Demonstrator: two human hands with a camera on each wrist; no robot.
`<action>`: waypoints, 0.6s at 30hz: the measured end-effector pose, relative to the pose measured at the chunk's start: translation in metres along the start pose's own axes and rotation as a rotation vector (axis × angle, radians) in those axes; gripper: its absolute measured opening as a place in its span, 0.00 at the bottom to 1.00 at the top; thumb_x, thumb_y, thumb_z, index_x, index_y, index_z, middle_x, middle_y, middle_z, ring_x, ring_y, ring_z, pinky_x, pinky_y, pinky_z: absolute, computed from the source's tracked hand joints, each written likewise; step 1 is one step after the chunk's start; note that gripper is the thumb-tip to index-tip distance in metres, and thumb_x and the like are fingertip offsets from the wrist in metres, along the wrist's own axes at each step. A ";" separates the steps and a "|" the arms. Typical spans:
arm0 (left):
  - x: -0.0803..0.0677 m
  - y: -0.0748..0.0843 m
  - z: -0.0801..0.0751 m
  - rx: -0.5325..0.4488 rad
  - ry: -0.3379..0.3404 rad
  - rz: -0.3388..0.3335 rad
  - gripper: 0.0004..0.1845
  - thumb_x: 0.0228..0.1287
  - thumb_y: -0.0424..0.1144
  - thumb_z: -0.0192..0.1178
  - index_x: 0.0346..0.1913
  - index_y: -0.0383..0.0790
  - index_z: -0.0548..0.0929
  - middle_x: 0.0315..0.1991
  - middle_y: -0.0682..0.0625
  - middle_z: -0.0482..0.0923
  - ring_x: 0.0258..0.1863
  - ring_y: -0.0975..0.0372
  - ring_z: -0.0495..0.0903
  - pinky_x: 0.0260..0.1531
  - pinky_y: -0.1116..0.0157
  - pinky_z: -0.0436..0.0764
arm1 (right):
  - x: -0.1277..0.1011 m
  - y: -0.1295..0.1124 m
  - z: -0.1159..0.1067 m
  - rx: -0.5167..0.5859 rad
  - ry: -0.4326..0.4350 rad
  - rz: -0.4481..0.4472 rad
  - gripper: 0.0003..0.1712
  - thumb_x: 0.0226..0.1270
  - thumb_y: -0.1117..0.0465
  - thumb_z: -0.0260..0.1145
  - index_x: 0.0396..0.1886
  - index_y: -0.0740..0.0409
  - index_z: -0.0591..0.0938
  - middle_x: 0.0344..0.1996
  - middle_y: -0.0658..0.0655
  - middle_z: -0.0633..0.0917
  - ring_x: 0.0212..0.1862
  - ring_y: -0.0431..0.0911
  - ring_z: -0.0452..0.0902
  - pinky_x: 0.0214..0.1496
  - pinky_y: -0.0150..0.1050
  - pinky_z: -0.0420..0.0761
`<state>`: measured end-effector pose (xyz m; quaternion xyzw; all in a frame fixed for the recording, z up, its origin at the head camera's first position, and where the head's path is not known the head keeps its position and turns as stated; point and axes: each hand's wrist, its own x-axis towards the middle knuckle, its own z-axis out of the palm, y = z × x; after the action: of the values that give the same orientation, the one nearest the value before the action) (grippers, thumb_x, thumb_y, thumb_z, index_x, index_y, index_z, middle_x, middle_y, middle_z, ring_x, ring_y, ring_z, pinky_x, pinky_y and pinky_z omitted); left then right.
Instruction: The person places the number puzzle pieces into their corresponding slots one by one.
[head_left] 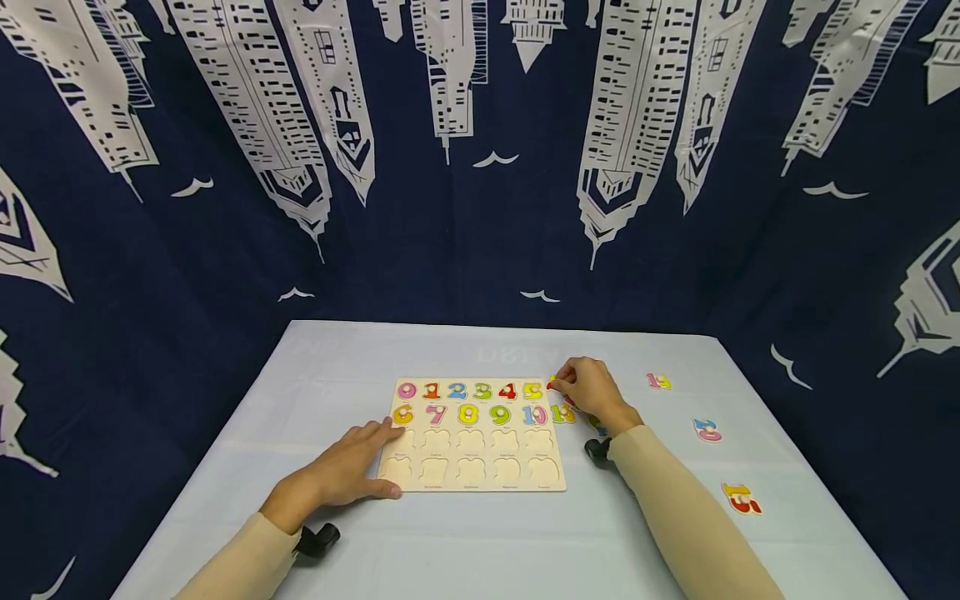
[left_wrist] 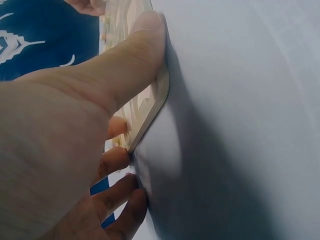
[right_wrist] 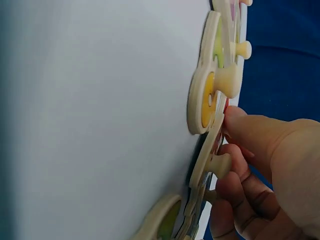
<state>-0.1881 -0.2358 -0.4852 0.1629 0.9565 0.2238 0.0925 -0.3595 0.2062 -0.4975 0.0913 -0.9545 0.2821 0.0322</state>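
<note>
A wooden number puzzle board (head_left: 480, 452) lies flat, with colourful numerals in its two upper rows and bare shaped recesses in its two lower rows. My left hand (head_left: 348, 468) rests at the board's left side, fingers stretched along the edge; its thumb (left_wrist: 127, 60) lies on the board by the near corner. Just past the far right corner, my right hand (head_left: 596, 396) pinches a red-and-yellow puzzle piece (head_left: 552, 382), mostly hidden by the fingers. Under and beside that hand lie loose knobbed pieces, among them a yellow-and-green 13 (head_left: 562, 413) and an orange-faced piece (right_wrist: 207, 100).
More loose number pieces lie to the right on the white table (head_left: 465, 542): a pink-and-yellow piece (head_left: 659, 381), a blue-and-pink piece (head_left: 707, 430) and a yellow-and-red 15 (head_left: 742, 498). A dark blue patterned cloth (head_left: 465, 225) hangs behind the table.
</note>
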 end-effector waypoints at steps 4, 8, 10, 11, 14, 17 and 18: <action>0.000 -0.001 0.002 -0.006 0.005 0.004 0.55 0.64 0.58 0.87 0.89 0.43 0.73 0.92 0.34 0.64 0.86 0.36 0.70 0.87 0.32 0.72 | -0.003 -0.002 -0.002 0.010 0.029 -0.014 0.08 0.84 0.60 0.78 0.49 0.62 0.93 0.41 0.59 0.91 0.42 0.49 0.85 0.52 0.45 0.88; 0.001 -0.002 0.003 -0.019 0.009 0.006 0.56 0.64 0.59 0.87 0.89 0.44 0.73 0.92 0.34 0.64 0.87 0.35 0.70 0.87 0.31 0.72 | -0.010 -0.006 -0.005 0.027 0.080 -0.044 0.08 0.84 0.59 0.78 0.50 0.60 0.93 0.47 0.61 0.89 0.46 0.51 0.85 0.54 0.46 0.87; 0.000 -0.003 0.004 -0.027 0.009 0.002 0.56 0.63 0.59 0.87 0.89 0.45 0.73 0.93 0.35 0.64 0.88 0.36 0.69 0.87 0.31 0.72 | -0.014 -0.012 -0.005 0.044 0.094 -0.061 0.08 0.83 0.58 0.79 0.51 0.58 0.94 0.51 0.63 0.88 0.47 0.52 0.86 0.53 0.46 0.87; 0.000 -0.004 0.004 -0.031 0.009 0.001 0.56 0.63 0.59 0.88 0.89 0.45 0.73 0.93 0.35 0.64 0.88 0.36 0.68 0.87 0.31 0.72 | -0.017 -0.015 -0.005 0.054 0.094 -0.070 0.08 0.84 0.58 0.79 0.51 0.57 0.94 0.52 0.64 0.88 0.48 0.52 0.87 0.52 0.46 0.88; 0.000 -0.006 0.003 -0.042 0.007 0.002 0.55 0.63 0.58 0.88 0.89 0.46 0.74 0.93 0.36 0.64 0.89 0.36 0.67 0.87 0.30 0.71 | -0.026 -0.031 -0.002 0.085 0.081 -0.100 0.08 0.84 0.57 0.79 0.52 0.55 0.94 0.55 0.64 0.89 0.48 0.51 0.91 0.54 0.47 0.92; -0.001 -0.008 0.001 -0.047 0.004 0.014 0.55 0.64 0.58 0.88 0.89 0.46 0.74 0.93 0.36 0.64 0.89 0.34 0.67 0.87 0.29 0.71 | -0.036 -0.047 0.006 0.122 0.055 -0.145 0.06 0.82 0.57 0.80 0.50 0.53 0.94 0.53 0.62 0.90 0.49 0.51 0.94 0.55 0.48 0.95; -0.001 -0.009 0.001 -0.049 0.002 0.017 0.55 0.64 0.58 0.88 0.89 0.45 0.74 0.93 0.35 0.64 0.90 0.34 0.66 0.87 0.29 0.70 | -0.039 -0.053 0.009 0.133 0.046 -0.168 0.05 0.82 0.58 0.80 0.50 0.52 0.94 0.52 0.61 0.90 0.49 0.50 0.94 0.55 0.48 0.95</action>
<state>-0.1889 -0.2434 -0.4895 0.1682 0.9494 0.2482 0.0937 -0.3108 0.1638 -0.4812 0.1663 -0.9216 0.3433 0.0714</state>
